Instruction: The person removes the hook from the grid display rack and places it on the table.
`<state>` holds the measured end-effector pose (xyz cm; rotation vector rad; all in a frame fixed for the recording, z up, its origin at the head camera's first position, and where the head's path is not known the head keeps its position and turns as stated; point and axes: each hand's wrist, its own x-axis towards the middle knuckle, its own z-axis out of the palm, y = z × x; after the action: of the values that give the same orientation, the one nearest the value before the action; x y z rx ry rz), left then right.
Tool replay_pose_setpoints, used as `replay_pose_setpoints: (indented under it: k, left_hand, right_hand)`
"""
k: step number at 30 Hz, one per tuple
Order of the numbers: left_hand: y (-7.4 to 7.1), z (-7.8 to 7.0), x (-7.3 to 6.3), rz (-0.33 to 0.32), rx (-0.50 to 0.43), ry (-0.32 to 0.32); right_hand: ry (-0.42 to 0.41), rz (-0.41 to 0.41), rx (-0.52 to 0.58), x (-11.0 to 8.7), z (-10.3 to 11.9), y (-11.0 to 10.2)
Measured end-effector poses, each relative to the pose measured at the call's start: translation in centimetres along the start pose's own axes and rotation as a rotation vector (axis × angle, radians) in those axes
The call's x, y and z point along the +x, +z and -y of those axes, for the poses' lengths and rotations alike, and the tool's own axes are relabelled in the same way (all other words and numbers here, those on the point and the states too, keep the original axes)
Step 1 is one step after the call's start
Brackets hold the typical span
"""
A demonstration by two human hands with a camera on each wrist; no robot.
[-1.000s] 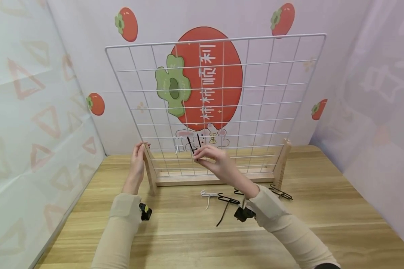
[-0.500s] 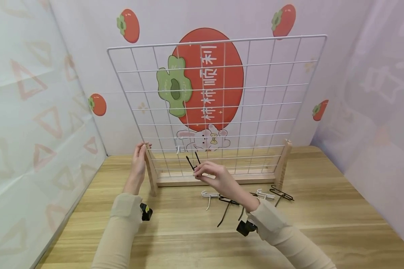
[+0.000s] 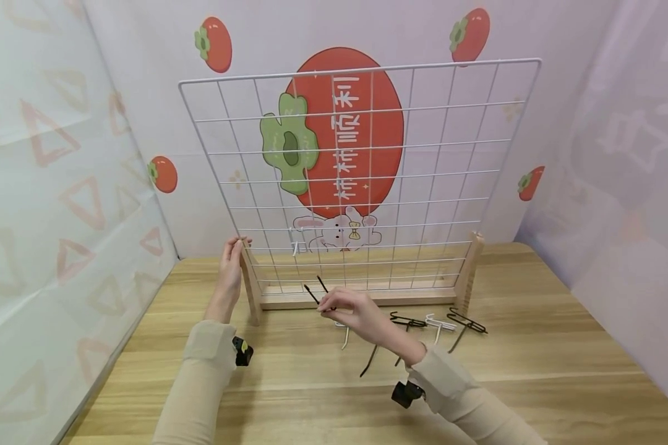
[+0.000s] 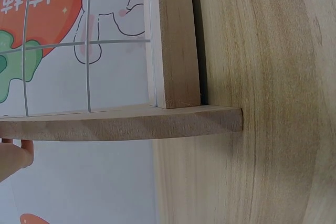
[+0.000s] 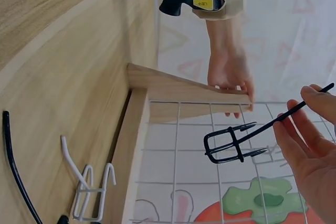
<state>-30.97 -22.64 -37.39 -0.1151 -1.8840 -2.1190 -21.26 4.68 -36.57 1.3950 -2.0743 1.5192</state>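
In the head view, my right hand [image 3: 353,312] holds a black wire grid hook [image 3: 312,294] in front of the lower part of the rack. The right wrist view shows its thumb and fingers pinching the hook's long stem [image 5: 257,131], with the two-pronged end pointing away from the palm. My left hand [image 3: 231,269] grips the top of the left wooden upright [image 3: 248,278], which supports the white wire grid [image 3: 362,145]. On the grid's lower left hangs a white hook [image 3: 295,247]. In the left wrist view only a few fingertips [image 4: 21,153] show below the upright.
Several black and white hooks lie on the wooden table, including a white hook [image 3: 440,324] and a black hook [image 3: 467,321] at the right. My right hand partly covers others. A wooden base bar [image 3: 362,301] and right upright [image 3: 468,272] complete the stand. Printed cloth surrounds the table.
My right hand has lowered the black hook from the grid's lower rows to about base-bar height. My left hand keeps its grip on the upright.
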Motion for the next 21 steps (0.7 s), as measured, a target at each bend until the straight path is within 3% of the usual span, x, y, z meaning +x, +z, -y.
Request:
replay_pose_setpoints:
  k: [9, 21]
  left_hand:
    - [0.0, 0.1, -0.1, 0.004, 0.011, -0.020]
    - [-0.2, 0.0, 0.0, 0.015, 0.013, -0.020]
  right_hand:
    - [0.005, 0.046, 0.013, -0.1, 1.4, 0.4]
    - [0.135, 0.115, 0.047, -0.8, 0.1, 0.9]
